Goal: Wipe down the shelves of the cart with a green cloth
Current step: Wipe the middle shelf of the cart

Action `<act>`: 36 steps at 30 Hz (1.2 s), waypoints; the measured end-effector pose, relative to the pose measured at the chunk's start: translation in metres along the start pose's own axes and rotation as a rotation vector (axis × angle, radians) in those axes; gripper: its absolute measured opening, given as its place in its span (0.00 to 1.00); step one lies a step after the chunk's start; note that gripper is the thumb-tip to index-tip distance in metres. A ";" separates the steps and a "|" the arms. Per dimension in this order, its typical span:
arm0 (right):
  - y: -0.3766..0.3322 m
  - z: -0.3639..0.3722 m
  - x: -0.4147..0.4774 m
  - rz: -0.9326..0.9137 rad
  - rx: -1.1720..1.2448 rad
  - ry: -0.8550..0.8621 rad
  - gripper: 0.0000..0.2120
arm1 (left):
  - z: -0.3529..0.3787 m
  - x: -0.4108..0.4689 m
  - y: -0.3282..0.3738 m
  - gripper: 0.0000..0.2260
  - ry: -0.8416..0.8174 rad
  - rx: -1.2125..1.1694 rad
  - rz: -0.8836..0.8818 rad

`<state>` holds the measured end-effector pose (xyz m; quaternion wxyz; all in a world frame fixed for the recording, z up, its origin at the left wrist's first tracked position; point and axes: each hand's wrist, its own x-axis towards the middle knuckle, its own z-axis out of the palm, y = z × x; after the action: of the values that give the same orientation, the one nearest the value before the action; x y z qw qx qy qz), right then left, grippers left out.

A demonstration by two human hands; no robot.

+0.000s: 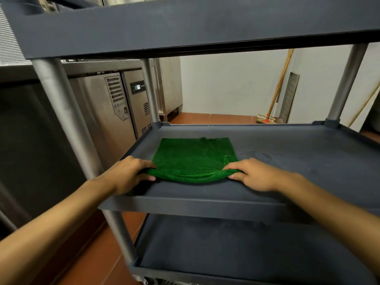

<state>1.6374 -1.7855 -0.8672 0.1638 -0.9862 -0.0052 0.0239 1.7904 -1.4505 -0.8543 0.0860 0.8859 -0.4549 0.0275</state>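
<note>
The person is crouching in front of the dark plastic cart [205,29] and working on its middle shelf [287,161], where the green cloth [195,157] is lying spread flat toward the left side of the tray. The left hand [129,173] is pinching the near-left corner of the cloth, fingers curled over the top and thumb tucked underneath, and the right hand [253,174] is doing the same at the near-right corner, so both hands are closed on the fabric and lifting its front edge into a shallow fold. The far edge is lying flat, well short of the back rim. From where I am standing, they seem to be either folding the cloth into a pad or getting ready to drag it across the tray. To do this well, I would be keeping both corners level so that the cloth is staying flat, pressing it down, and sweeping in overlapping passes toward the bare right half, where faint smears are showing on the shelf. The raised rim and corners by the grey posts [152,93] are likely catching dirt, so a folded edge would be helping there. The bottom shelf [226,243] is waiting below.
</note>
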 end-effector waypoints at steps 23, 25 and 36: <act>-0.031 -0.045 -0.084 -0.168 0.130 0.020 0.18 | -0.071 -0.062 0.036 0.14 -0.153 -0.191 0.141; -0.035 -0.050 -0.089 -0.188 0.168 0.030 0.17 | -0.078 -0.065 0.036 0.16 -0.127 -0.216 0.148; -0.038 -0.083 -0.070 -0.183 0.301 0.213 0.11 | -0.114 -0.023 0.042 0.08 0.027 -0.260 0.035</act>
<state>1.5713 -1.7775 -0.7729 0.3106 -0.9429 -0.0739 -0.0948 1.7465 -1.4357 -0.7400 0.2060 0.8586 -0.4690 -0.0183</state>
